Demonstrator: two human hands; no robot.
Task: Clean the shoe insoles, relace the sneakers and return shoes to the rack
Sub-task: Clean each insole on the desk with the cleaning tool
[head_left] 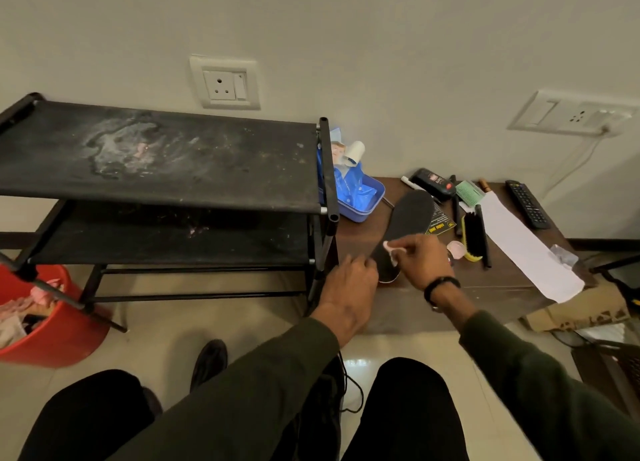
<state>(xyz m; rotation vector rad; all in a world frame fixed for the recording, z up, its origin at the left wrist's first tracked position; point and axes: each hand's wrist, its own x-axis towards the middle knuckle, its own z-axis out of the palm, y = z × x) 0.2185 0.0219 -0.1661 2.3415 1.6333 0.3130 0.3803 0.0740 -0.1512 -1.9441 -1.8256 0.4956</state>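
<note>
A black shoe insole [407, 223] lies slanted on the brown low table [502, 280], heel end toward me. My left hand [349, 289] grips the insole's near end with curled fingers. My right hand [417, 261] pinches a small pink cloth [391, 249] against the insole's lower half. A black shoe [209, 360] stands on the floor between my knees, with a black lace [353, 388] trailing near it. The black two-tier shoe rack [156, 155] stands at the left, its dusty shelves bare.
On the table lie a yellow-handled black brush [472, 235], a blue tray [363, 197] of packets, a green comb [469, 192], a remote [528, 204], a white paper strip [526, 249]. A red bucket [52, 322] of clothes stands left. Cardboard [585, 315] lies right.
</note>
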